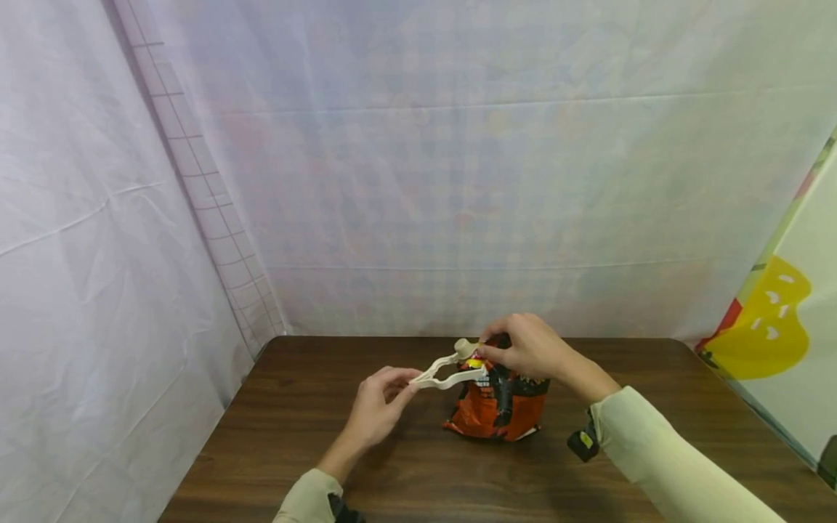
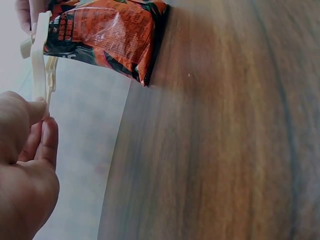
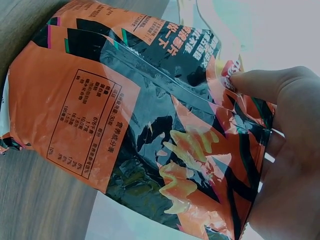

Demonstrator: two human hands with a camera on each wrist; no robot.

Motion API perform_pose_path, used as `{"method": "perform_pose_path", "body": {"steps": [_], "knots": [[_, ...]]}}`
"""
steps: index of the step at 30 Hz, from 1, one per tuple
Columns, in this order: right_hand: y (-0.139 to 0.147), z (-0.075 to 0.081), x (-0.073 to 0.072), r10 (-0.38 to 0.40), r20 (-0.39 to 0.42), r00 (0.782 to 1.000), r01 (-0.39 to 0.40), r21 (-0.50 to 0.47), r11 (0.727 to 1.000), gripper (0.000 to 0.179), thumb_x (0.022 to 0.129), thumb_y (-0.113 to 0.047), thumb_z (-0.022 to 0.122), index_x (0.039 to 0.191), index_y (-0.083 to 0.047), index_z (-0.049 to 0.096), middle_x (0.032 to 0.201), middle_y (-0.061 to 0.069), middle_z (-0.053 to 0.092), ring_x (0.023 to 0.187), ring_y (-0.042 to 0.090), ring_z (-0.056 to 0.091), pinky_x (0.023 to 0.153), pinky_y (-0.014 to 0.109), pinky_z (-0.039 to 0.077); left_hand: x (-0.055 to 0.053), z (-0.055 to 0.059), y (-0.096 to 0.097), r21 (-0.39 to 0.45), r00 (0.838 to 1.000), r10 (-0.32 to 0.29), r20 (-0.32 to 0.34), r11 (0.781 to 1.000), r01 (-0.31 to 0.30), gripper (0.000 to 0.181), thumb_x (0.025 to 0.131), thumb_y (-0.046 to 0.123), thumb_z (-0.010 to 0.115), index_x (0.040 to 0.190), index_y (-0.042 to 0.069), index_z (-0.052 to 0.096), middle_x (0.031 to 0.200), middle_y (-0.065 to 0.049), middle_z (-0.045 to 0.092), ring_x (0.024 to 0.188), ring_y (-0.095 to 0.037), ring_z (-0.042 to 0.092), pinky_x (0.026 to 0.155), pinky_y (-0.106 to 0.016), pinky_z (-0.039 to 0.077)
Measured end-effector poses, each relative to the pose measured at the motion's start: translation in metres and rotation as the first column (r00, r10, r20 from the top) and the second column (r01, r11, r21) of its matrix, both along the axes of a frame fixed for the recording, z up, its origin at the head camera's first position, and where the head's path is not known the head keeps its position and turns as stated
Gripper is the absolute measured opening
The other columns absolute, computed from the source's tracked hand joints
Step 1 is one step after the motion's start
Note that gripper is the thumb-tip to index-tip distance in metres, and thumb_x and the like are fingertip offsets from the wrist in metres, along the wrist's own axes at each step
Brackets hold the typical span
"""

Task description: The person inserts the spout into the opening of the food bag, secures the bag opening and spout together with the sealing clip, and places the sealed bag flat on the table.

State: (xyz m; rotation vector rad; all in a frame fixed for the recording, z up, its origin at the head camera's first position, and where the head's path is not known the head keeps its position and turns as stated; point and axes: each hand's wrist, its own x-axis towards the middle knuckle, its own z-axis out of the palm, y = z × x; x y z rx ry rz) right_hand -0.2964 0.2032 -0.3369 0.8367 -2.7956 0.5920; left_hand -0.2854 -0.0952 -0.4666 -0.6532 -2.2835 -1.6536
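Note:
An orange and black chip bag (image 1: 480, 418) stands upright on the brown table. My right hand (image 1: 536, 356) pinches its top, the thumb on the front and the fingers behind. In the right wrist view, printed chips and a nutrition table show on the bag (image 3: 55, 105). My left hand (image 1: 374, 408) pinches the joined end of a cream plastic bag clip (image 1: 453, 380). The clip's two arms are spread apart, with a round cap (image 1: 463, 349) on the far one. In the left wrist view the clip (image 2: 38, 70) overlaps the bag's upper end.
A dark wood table (image 1: 294, 428) lies under both hands. White patterned curtains (image 1: 418, 181) hang behind it and along its left side. At the right is a pale sheet with a yellow printed shape (image 1: 765, 338).

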Motion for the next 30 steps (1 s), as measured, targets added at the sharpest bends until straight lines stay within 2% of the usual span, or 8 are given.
{"method": "perform_pose_path", "body": {"steps": [7,14,20,30], "knots": [[0.000,0.001,0.001,-0.005,0.013,1.000,0.005,0.005,1.000,0.010,0.101,-0.033,0.078,0.104,-0.025,0.084,0.084,-0.014,0.078,0.053,0.005,0.055,0.061,0.028,0.047,-0.001,0.001,0.005,0.027,1.000,-0.005,-0.015,1.000,0.005,0.020,0.099,0.005,0.078,0.118,0.009,0.081,0.106,-0.009,0.076,0.099,-0.026,0.076,0.088,-0.030,0.064],[0.001,0.002,0.000,-0.007,0.020,1.000,0.006,0.012,1.000,0.010,0.102,-0.034,0.078,0.104,-0.026,0.084,0.084,-0.015,0.077,0.058,0.004,0.059,0.067,0.031,0.052,-0.003,0.004,0.011,0.042,1.000,0.002,-0.014,0.999,-0.001,0.019,0.099,0.005,0.078,0.118,0.010,0.081,0.106,-0.007,0.075,0.097,-0.018,0.076,0.086,-0.029,0.064],[0.002,0.004,0.000,-0.004,0.018,1.000,0.004,0.015,1.000,0.009,0.101,-0.035,0.079,0.102,-0.028,0.084,0.090,-0.013,0.079,0.062,0.003,0.061,0.070,0.032,0.054,-0.004,0.005,0.016,0.047,1.000,-0.007,-0.027,0.999,0.008,0.019,0.100,0.006,0.077,0.118,0.010,0.081,0.106,-0.008,0.075,0.098,-0.019,0.075,0.087,-0.031,0.065],[0.001,0.006,0.001,0.001,0.030,1.000,-0.001,0.014,1.000,0.011,0.101,-0.036,0.079,0.101,-0.027,0.085,0.089,-0.012,0.080,0.059,0.004,0.062,0.070,0.033,0.057,-0.004,0.006,0.018,0.056,0.999,-0.020,-0.040,0.998,0.022,0.020,0.100,0.004,0.077,0.119,0.009,0.081,0.106,-0.009,0.075,0.097,-0.019,0.074,0.085,-0.030,0.064]]}}
